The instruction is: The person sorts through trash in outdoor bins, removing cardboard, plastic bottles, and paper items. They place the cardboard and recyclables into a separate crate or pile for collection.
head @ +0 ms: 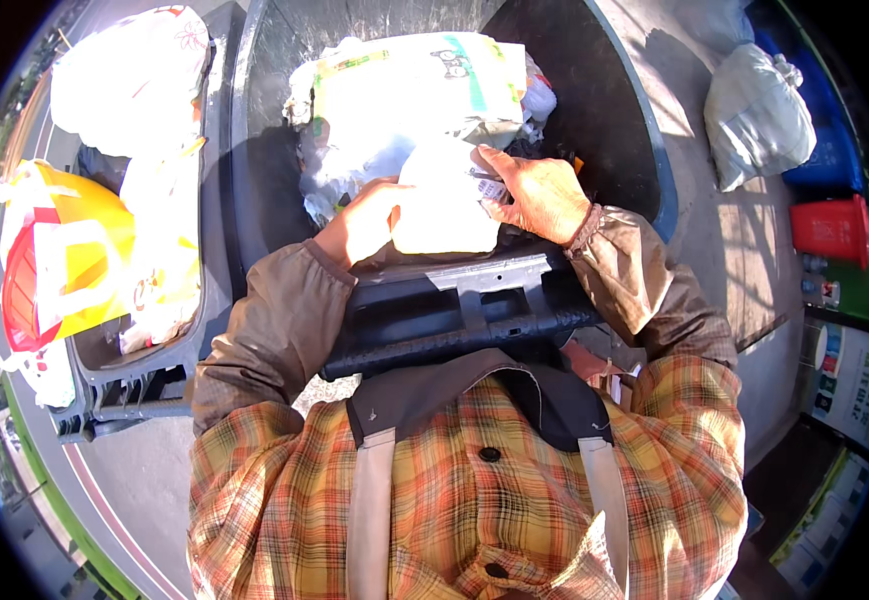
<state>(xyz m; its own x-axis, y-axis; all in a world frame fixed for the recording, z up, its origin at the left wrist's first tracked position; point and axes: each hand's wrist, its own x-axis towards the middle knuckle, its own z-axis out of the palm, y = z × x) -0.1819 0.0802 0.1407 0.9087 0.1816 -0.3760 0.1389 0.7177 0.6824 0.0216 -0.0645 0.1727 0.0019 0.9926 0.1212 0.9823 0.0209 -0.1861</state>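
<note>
My left hand (365, 221) grips the left side of a pale bag or package (445, 217), washed out by sunlight. My right hand (535, 191) is on its upper right side, thumb and fingers closing around a small labelled piece (493, 189) that bears print. Both hands are over the near rim of a dark wheeled bin (254, 97). Behind them in the bin lies a large white printed plastic bag (412, 86) on top of other bagged refuse. The exact kind of the held package cannot be told in the glare.
At left, a second bin (216, 225) is heaped with a white bag (130, 82) and a yellow and red bag (89, 255). A tied whitish sack (758, 116) stands at right, near a blue bin (824, 161) and a red bin (832, 231). The bin's handle bar (449, 337) is against my front.
</note>
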